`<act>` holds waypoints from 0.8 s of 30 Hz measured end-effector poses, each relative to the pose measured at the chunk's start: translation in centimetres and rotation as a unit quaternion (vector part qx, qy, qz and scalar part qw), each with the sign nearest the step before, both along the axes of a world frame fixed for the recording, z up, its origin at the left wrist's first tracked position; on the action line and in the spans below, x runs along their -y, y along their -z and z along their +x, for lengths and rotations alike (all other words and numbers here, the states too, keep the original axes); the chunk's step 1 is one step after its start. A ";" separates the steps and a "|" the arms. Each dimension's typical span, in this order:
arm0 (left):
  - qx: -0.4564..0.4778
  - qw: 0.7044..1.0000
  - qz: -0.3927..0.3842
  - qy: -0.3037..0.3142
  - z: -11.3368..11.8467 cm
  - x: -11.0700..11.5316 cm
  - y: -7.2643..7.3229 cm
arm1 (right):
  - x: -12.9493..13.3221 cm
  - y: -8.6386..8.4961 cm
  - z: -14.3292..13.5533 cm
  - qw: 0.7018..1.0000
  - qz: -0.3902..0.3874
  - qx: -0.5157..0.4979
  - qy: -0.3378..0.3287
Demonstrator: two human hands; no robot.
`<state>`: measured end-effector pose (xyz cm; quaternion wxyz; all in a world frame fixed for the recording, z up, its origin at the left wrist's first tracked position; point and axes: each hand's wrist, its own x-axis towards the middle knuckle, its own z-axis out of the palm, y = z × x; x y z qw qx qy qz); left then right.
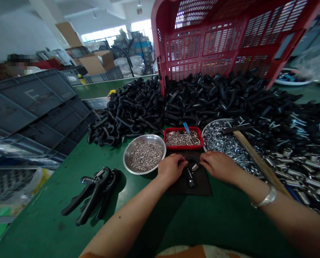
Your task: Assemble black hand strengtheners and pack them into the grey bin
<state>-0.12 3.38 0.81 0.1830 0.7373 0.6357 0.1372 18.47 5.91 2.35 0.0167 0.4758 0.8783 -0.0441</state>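
My left hand [171,167] is closed in a pinch over a dark mat [203,186], at the left side of a black hand-grip part [190,177]. From the right, my right hand [219,166] also pinches, its fingertips close to a small metal coil spring [194,167]. What sits between the fingertips of each hand is too small to make out. Just beyond the hands stands a red tray [170,147] of small metal pins. Left of it is a steel bowl [127,161] of tiny metal pieces.
Several assembled hand grips [95,193] lie at left. A hammer [252,154] rests across a dish of metal rings [221,138] at right, beside loose springs [307,179]. Black handles [216,96] are heaped behind, under a tipped red crate [187,48]. Grey bins [33,96] stand left; a person is behind them.
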 end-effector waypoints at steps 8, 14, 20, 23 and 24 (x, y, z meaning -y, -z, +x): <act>0.013 0.998 0.044 0.034 0.4 0.5 0.9 | 0.8 -0.8 -1.5 0.994 0.059 0.084 -0.036; 0.025 1.000 -0.005 -0.007 0.7 0.1 0.5 | 0.7 0.0 -1.1 0.995 0.064 0.064 -0.043; -0.090 0.993 0.032 0.066 0.8 0.6 0.2 | 1.2 2.9 -0.1 0.994 0.087 -0.059 0.031; -0.127 0.988 0.042 0.076 0.9 1.0 0.6 | 1.8 4.1 0.4 0.989 0.117 -0.088 0.033; -0.138 0.987 0.046 0.073 0.9 1.2 0.6 | 2.0 4.3 0.5 0.988 0.127 -0.084 0.025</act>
